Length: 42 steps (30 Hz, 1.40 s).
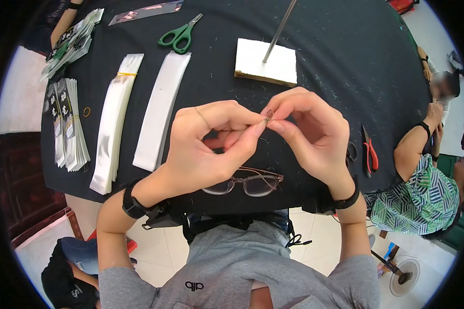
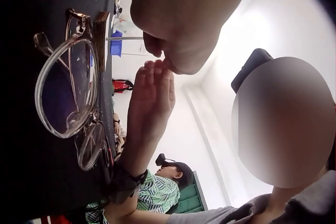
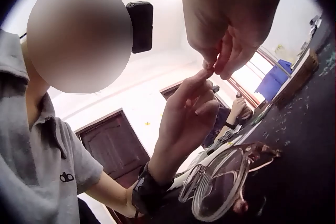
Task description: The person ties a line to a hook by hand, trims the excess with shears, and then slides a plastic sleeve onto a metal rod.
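Observation:
Both hands meet above the black tabletop in the head view. A small dark looped piece [image 1: 269,114], too small to identify, is pinched between thumb and forefinger of the left hand [image 1: 206,144] and of the right hand [image 1: 314,136]. The fingertips of the two hands touch or nearly touch. A thin yellowish band lies round a left finger. Below the hands rest clear-framed glasses [image 1: 256,186], partly covered by the left hand. Both wrist views show the fingertips together, with the small piece hidden there.
A white block [image 1: 265,62] holding upright metal rods stands beyond the hands. Green scissors [image 1: 182,34], long clear sleeves [image 1: 162,110] and packaged strips [image 1: 69,123] lie left. Red-handled pliers [image 1: 371,154] lie right. Other people sit around the black table [image 1: 211,67].

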{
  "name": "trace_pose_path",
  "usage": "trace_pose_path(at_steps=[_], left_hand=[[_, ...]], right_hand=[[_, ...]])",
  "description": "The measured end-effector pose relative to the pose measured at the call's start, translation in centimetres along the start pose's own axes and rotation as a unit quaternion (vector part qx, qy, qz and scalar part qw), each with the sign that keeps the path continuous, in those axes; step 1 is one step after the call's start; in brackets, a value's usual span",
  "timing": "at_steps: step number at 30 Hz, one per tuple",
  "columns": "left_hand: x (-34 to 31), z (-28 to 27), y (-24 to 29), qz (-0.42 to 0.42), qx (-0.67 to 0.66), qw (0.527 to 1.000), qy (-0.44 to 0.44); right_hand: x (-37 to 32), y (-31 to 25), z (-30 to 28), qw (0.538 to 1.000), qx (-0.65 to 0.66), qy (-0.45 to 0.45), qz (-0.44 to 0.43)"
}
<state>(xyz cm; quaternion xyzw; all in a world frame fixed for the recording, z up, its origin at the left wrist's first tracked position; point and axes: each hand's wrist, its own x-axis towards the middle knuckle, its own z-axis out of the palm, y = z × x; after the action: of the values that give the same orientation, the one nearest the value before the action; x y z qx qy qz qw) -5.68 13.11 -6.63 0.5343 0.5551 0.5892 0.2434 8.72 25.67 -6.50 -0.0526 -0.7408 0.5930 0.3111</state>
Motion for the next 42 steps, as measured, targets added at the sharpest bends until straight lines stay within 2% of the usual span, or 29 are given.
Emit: trace_pose_path(at_steps=[4, 8, 20, 22, 26, 34, 36, 38, 40, 42], left_hand=[[-0.2, 0.0, 0.6, 0.004, 0.029, 1.0, -0.005], [-0.5, 0.5, 0.8, -0.033, -0.013, 0.999, 0.025], [0.0, 0.1, 0.8, -0.114, -0.057, 0.992, -0.006], [-0.1, 0.1, 1.1, -0.12, -0.059, 0.991, -0.002], [0.1, 0.0, 1.1, -0.14, -0.078, 0.987, 0.003], [-0.1, 0.1, 0.8, -0.086, -0.011, 0.996, -0.012], [0.1, 0.2, 0.8, -0.095, -0.019, 0.995, -0.009], [0.2, 0.1, 0.4, -0.023, 0.026, 0.999, -0.03], [0.1, 0.3, 0.1, -0.021, 0.028, 0.999, -0.023], [0.1, 0.4, -0.1, -0.017, 0.029, 0.999, -0.018]], right_hand=[[-0.4, -0.2, 0.4, 1.0, -0.007, -0.009, 0.003], [-0.5, 0.0, 0.8, 1.0, 0.016, -0.008, 0.008], [-0.4, 0.4, 0.4, 1.0, 0.002, -0.003, 0.028], [-0.1, 0.3, 0.2, 0.999, -0.028, -0.014, -0.01], [-0.1, 0.5, 0.1, 0.999, 0.033, 0.003, -0.001], [0.3, 0.3, -0.7, 1.0, -0.009, 0.015, -0.023], [0.4, -0.1, -0.9, 0.999, -0.016, 0.018, -0.022], [0.2, -0.3, -1.3, 0.998, -0.055, -0.033, -0.011], [0.2, -0.3, -1.3, 0.998, -0.057, -0.031, -0.005], [0.2, -0.5, -1.5, 0.992, -0.101, -0.064, 0.039]])
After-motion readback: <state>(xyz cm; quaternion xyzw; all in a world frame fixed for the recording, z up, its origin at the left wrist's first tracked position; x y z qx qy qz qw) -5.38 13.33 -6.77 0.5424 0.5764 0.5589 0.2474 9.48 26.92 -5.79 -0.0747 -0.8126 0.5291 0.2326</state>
